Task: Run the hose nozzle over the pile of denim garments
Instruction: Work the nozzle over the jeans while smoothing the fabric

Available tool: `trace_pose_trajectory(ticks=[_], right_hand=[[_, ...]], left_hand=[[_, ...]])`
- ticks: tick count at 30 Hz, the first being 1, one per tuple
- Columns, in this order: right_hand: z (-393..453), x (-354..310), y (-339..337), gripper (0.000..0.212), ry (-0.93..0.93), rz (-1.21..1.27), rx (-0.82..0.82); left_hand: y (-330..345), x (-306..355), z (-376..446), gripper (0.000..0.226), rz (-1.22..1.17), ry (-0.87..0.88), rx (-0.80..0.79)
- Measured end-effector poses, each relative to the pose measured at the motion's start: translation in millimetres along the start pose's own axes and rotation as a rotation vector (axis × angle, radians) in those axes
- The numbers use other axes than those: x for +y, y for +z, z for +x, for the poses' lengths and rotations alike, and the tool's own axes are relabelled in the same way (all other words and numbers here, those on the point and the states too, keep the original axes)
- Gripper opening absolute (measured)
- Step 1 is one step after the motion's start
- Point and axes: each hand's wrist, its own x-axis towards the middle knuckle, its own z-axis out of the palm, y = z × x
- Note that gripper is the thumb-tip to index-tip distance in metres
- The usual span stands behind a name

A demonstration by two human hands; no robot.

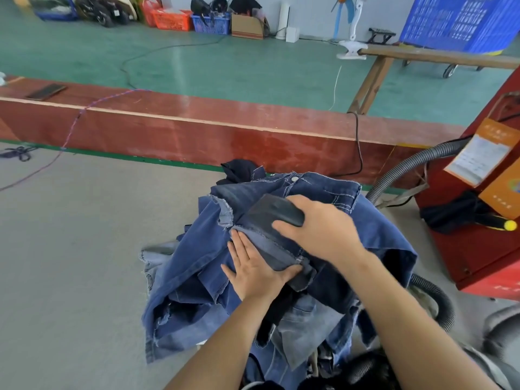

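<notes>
Two hands are at work on one heap of denim garments (pixel 197 277) that sits on the grey table (pixel 70 249), near its far right end. Starting from the left, the left hand (pixel 253 268) lies flat and spread on the blue cloth, fingers straight, its thumb tucked against a folded grey cuff as it presses the layer down. Just right of it, the right hand (pixel 318 226) curls its fingers round the dark nozzle (pixel 270 212), whose wide mouth sits face-down on the top garment, touching the fabric. Further right, the ribbed grey hose (pixel 408 167) arcs away to the red machine (pixel 484 220), and more hose loops near the pile's right edge. The likeliest trouble, as I judge it, is loose cloth being drawn into the nozzle mouth and bunching if the left hand lifts or slides off. The frayed raw edge (pixel 222 204) beside the nozzle could also catch. A long sweep leftwards might pull the hose taut against the machine and drag the heap sideways off its stack.
</notes>
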Motion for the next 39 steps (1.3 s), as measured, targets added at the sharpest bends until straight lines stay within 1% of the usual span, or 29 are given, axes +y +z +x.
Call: trace_pose_trajectory(ticks=[3, 6, 8, 13, 16, 20, 24, 26, 28, 31, 33, 39], right_hand=[[-14, 16, -17, 0.040, 0.017, -0.042, -0.080], [-29, 24, -13, 0.041, 0.008, -0.141, -0.191], [-32, 26, -6, 0.043, -0.014, -0.202, -0.222], [-20, 6, 22, 0.039, -0.042, -0.253, -0.151], [-11, -5, 36, 0.040, -0.061, -0.260, -0.102], [-4, -12, 34, 0.047, -0.037, -0.126, -0.049], [-1, -2, -1, 0.044, 0.012, 0.019, 0.046], [-9, 11, -17, 0.041, 0.027, -0.007, 0.011], [-22, 21, -21, 0.040, 0.029, -0.084, -0.059], [-37, 29, -15, 0.042, 0.037, -0.186, -0.173], [-39, 30, -8, 0.042, 0.030, -0.210, -0.210], [-17, 1, 25, 0.035, -0.009, -0.240, -0.128]], left_hand=[[1, 0, 0, 0.149, 0.006, 0.001, -0.001], [1, -1, 0, 0.147, 0.011, 0.004, 0.005], [2, -1, 0, 0.146, 0.015, 0.002, 0.006], [3, -1, -2, 0.141, -0.020, 0.009, 0.040], [3, -2, 0, 0.143, -0.027, -0.001, 0.035], [3, -1, -1, 0.144, 0.003, 0.005, 0.034], [3, -2, 0, 0.149, -0.031, 0.011, 0.022], [3, -2, 0, 0.150, -0.021, 0.012, 0.014], [3, -2, -1, 0.149, -0.010, 0.010, 0.015], [4, -2, 0, 0.146, 0.004, 0.006, 0.018], [4, -2, -1, 0.145, 0.007, 0.000, 0.025], [4, -2, 0, 0.145, -0.051, 0.004, 0.034]])
